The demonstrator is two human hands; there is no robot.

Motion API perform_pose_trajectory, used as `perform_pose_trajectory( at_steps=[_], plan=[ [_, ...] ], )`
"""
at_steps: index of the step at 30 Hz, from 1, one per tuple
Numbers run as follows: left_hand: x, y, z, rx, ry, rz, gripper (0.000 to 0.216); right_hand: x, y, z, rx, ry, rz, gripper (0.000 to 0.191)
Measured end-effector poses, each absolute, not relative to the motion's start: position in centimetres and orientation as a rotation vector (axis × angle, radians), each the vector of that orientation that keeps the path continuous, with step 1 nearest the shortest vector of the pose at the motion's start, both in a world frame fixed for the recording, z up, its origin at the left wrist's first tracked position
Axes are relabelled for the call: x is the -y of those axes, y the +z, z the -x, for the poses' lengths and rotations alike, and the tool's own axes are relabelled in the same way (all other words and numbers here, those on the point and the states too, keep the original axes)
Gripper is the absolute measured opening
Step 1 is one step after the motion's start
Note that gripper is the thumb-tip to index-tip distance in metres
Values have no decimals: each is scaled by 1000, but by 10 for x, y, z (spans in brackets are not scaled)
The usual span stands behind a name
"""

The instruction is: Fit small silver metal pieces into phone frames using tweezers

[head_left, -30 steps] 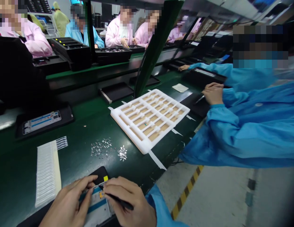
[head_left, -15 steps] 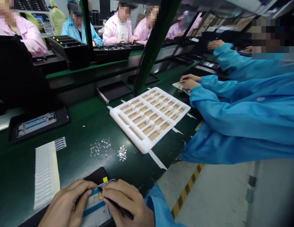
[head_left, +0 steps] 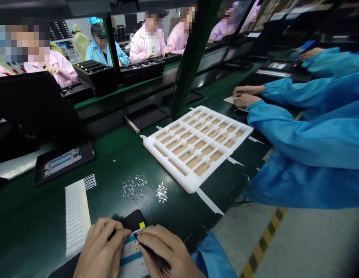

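Note:
Low in the view, a phone frame (head_left: 132,264) with blue strips lies in a black tray (head_left: 134,220) with a yellow tag on its corner. My left hand (head_left: 102,249) is closed, its thumb and fingertips pinching the frame's upper edge. From the other side my right hand (head_left: 172,251) grips slim black tweezers (head_left: 157,256), their tip at that same edge beside a small orange part. What the tip touches is too small to tell. Ahead of my hands lie loose small metal pieces (head_left: 135,186) and a denser pile (head_left: 161,192) of them.
A white foam grid tray (head_left: 193,187) is taped to the green bench. At left are a sheet of white strips (head_left: 75,220) and another phone frame (head_left: 62,162) in a black tray. A co-worker's blue sleeve (head_left: 289,119) reaches in at right; a green post (head_left: 191,61) rises behind.
The whole view has shifted, so the bench and my hands appear farther right. My hands keep nearly the same grip on the phone frame and tweezers.

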State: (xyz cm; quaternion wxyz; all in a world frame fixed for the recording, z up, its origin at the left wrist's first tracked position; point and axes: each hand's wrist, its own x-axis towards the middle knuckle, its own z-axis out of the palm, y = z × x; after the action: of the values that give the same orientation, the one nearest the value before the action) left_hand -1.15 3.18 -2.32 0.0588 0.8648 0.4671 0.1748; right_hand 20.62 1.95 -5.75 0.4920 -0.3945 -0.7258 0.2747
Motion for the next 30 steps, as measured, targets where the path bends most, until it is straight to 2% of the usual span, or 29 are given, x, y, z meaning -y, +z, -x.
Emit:
perform_pose_trajectory(
  at_steps=[3, 9, 21, 30],
  plan=[
    [-46, -24, 37, -1547, 408, -2598, 31, -19, -57, -207, 1744, 693, 977, 25],
    [-104, -37, 109, -2024, 369, -2603, 61, -19, -56, -216, 1565, 888, 987, 20],
    [-111, -42, 111, -1975, 51, -2968, 46, -21, -52, -225, 1535, 892, 990, 23],
    [-112, -41, 111, -1921, 193, -3002, 51, -20, -47, -232, 1501, 856, 1019, 17]
  ],
)
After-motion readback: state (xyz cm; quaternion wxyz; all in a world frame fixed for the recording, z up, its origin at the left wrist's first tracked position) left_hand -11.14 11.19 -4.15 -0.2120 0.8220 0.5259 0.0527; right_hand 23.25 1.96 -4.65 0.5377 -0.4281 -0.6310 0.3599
